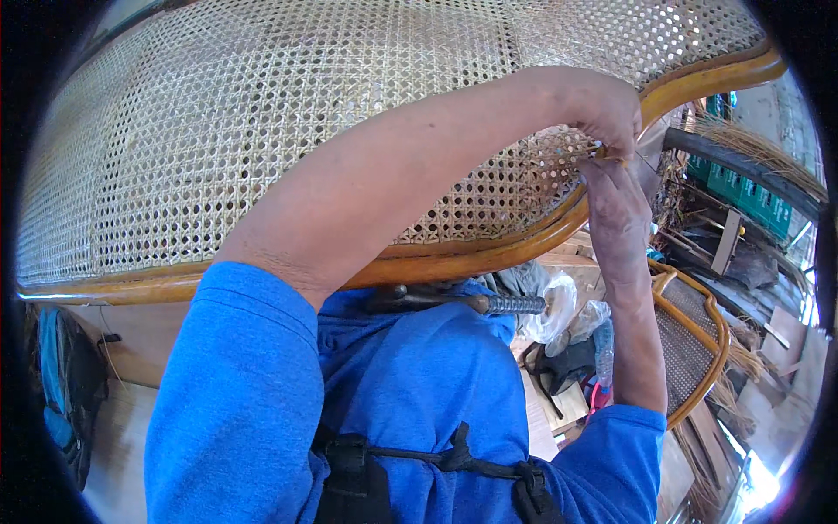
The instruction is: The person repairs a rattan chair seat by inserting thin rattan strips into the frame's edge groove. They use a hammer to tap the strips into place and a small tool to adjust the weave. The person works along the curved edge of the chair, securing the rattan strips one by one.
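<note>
A large woven cane panel [349,131] in a curved, varnished wooden frame [489,258] lies across in front of me. My left arm reaches over it to the right, and my left hand [618,113] is bent down at the frame's inner edge with its fingers closed. Just below, my right hand [618,205] comes up from the lower right, its fingers pinched together against the left fingertips. A thin strand sticks out beside the fingertips; what exactly they grip is mostly hidden. Both hands meet where the weave joins the curved rail.
A tool with a ribbed handle [515,304] lies across my lap under the frame. Clear plastic bags [559,310] and a black item sit below it. At right stand a smaller cane-and-wood piece [690,336], green crates [751,196] and loose fibres. A dark bag [65,384] is at left.
</note>
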`<state>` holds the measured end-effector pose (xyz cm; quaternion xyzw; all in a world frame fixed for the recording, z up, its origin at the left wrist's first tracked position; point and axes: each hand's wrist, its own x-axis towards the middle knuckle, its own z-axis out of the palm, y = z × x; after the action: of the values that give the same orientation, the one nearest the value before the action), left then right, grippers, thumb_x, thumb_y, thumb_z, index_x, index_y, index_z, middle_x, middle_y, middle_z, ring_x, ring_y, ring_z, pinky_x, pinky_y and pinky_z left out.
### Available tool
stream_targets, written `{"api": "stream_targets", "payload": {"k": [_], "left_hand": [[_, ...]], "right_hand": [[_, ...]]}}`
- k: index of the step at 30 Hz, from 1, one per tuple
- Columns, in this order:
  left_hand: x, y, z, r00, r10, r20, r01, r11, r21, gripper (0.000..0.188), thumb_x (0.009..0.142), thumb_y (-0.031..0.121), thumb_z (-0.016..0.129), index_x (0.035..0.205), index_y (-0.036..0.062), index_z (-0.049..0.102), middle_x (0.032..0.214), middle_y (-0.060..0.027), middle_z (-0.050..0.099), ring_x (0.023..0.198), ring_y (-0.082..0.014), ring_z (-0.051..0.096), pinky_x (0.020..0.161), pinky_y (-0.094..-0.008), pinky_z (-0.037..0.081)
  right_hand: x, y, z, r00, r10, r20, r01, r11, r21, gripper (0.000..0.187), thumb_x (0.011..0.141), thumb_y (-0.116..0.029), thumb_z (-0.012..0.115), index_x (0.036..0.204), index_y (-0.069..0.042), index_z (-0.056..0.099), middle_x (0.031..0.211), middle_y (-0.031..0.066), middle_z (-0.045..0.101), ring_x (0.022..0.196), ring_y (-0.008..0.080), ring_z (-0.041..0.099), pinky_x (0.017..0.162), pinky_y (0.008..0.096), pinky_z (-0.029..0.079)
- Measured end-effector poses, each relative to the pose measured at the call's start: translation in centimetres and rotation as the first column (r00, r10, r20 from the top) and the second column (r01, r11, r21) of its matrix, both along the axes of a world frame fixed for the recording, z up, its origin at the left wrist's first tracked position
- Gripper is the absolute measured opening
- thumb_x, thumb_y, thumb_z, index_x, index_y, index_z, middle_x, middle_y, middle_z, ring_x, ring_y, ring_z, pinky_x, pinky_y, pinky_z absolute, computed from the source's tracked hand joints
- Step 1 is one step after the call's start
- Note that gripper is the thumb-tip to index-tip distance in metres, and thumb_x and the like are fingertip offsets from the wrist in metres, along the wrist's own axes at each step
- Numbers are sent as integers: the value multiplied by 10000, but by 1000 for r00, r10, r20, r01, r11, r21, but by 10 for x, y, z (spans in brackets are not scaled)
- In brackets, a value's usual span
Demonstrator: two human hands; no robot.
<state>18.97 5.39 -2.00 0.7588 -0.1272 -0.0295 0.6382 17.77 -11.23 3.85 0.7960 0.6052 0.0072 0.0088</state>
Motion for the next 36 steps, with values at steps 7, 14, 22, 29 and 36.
{"api": "stream_targets", "payload": {"k": [7, 14, 22, 29, 36], "left_hand": [[25, -14, 21, 990, -137, 31, 126, 963, 240, 255, 669, 155, 680, 890, 29, 695, 790, -64, 669, 704, -182, 584, 627, -336, 465], [43, -18, 31, 966, -258, -2, 231, 865, 445, 313, 663, 169, 627, 940, 34, 682, 941, -120, 655, 831, -256, 616, 727, -397, 478], [48, -26, 26, 982, -183, 51, 143, 890, 432, 252, 573, 101, 665, 814, 27, 678, 804, -121, 652, 700, -254, 568, 631, -390, 458], [47, -29, 19, 970, -183, 163, 98, 900, 424, 247, 591, 101, 668, 824, 19, 670, 774, -118, 653, 679, -254, 564, 613, -393, 452], [19, -18, 17, 904, -34, 425, -63, 975, 212, 275, 729, 262, 582, 776, 3, 662, 696, -155, 632, 630, -301, 595, 608, -412, 460]], "right_hand": [[-2, -7, 0, 993, -75, 96, 86, 989, -120, 257, 749, 24, 570, 982, -77, 611, 1017, 87, 563, 915, 259, 599, 732, 350, 507], [4, -6, -3, 986, -23, 164, 47, 989, -141, 286, 738, 24, 591, 993, -99, 631, 1031, 81, 569, 926, 252, 599, 750, 330, 523], [8, -8, 2, 995, -4, 104, 28, 971, -236, 298, 756, 10, 562, 1033, -92, 603, 1068, 103, 561, 942, 291, 597, 756, 366, 523], [8, 8, 9, 996, 35, 80, 0, 918, -397, 179, 804, -61, 517, 960, -62, 604, 986, 153, 587, 887, 324, 617, 716, 396, 521], [0, 13, 26, 976, -206, 69, 216, 880, -424, 149, 811, -63, 489, 900, -35, 605, 924, 180, 595, 881, 334, 620, 708, 410, 507]]}}
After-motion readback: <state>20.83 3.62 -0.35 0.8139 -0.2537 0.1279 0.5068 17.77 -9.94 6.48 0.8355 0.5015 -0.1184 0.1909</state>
